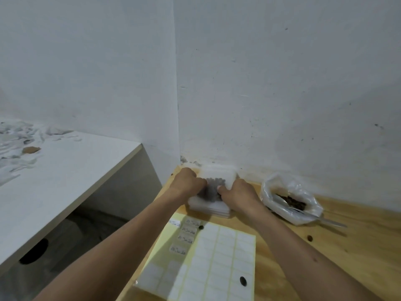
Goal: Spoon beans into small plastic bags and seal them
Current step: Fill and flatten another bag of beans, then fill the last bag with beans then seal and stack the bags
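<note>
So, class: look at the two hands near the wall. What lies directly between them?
In the head view, a small plastic bag holding dark beans lies between the left hand and right hand, which pinch its sides over a stack of empty bags.

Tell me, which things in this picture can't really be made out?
- Small bag, head view: left hand and right hand cover its sides; whether it is sealed is hidden.
- Labels: writing too small and blurred to read.
- Spoon: bowl buried in the big bag's beans.
- White table: litter cut off by the left edge.
</note>
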`<control>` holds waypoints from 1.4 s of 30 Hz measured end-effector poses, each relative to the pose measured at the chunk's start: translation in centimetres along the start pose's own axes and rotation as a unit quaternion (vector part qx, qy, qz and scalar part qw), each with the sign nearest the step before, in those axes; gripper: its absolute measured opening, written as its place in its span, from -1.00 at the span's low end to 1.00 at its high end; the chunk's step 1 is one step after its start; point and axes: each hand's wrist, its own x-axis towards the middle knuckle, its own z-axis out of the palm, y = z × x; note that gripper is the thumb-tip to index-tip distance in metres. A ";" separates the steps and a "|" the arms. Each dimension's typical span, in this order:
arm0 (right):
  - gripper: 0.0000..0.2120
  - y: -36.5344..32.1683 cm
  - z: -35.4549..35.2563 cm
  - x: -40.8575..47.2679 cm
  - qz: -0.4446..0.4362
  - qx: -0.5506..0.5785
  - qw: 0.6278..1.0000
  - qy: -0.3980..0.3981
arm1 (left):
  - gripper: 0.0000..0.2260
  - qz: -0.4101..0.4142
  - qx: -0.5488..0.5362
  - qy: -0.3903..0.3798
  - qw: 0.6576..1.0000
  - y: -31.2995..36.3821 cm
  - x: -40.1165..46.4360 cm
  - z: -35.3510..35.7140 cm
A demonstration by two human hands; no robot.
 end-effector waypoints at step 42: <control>-0.52 29.5 -21.5 -22.2 0.239 -0.040 0.964 0.106 | 0.01 0.321 0.317 -0.280 0.847 15.4 -22.8 29.1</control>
